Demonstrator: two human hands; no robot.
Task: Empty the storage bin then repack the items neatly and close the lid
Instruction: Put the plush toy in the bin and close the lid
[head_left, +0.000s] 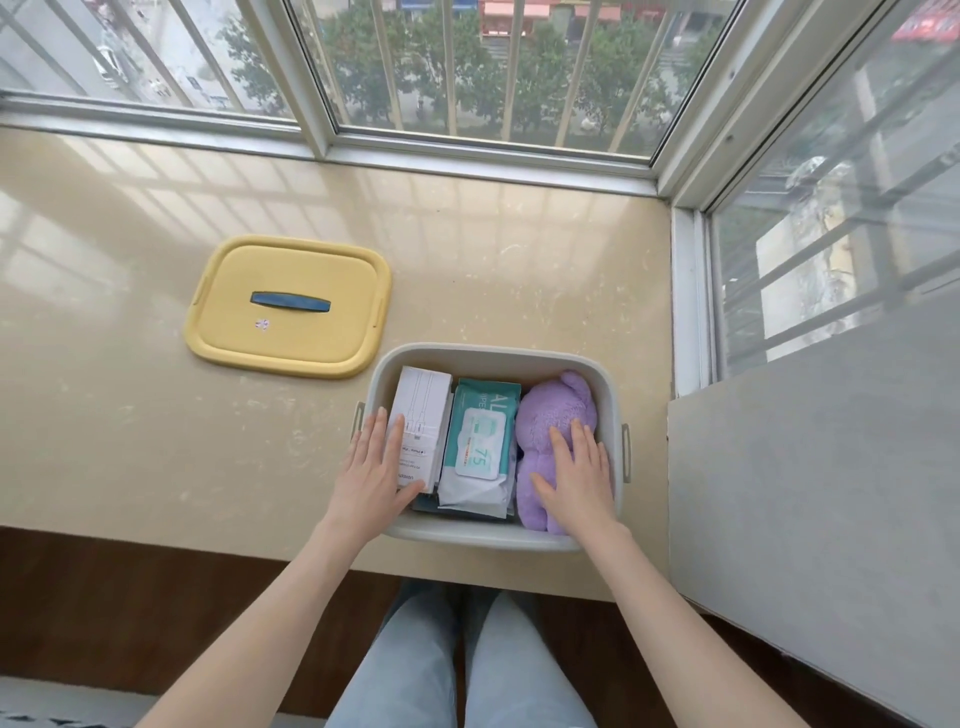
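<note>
One step appears to be left: three items lie side by side in the bin with none on the surface around it, and the lid is off. That reads as packing finished and closing yet to come, though the same layout could equally be a bin not yet emptied; nothing here settles which.

The fingers (387, 441) of the left hand (371, 470) are straight and slightly spread, lying flat on the near part of the white cardboard box (423, 410) and over the bin's left edge, gripping nothing. The right hand (574, 478) is likewise flat, with its fingers extended, pressing on the purple plush toy (550, 405) without closing round it.

Between box and toy lies the teal-and-white pack of wet wipes (480, 441), touching both. All three fill the pale grey plastic storage bin (498, 353), which stands at the near edge of the beige stone surface (156, 441). The yellow rectangular lid with a blue handle (311, 338) lies flat on that surface, just beyond the bin's far left corner and apart from it.
</note>
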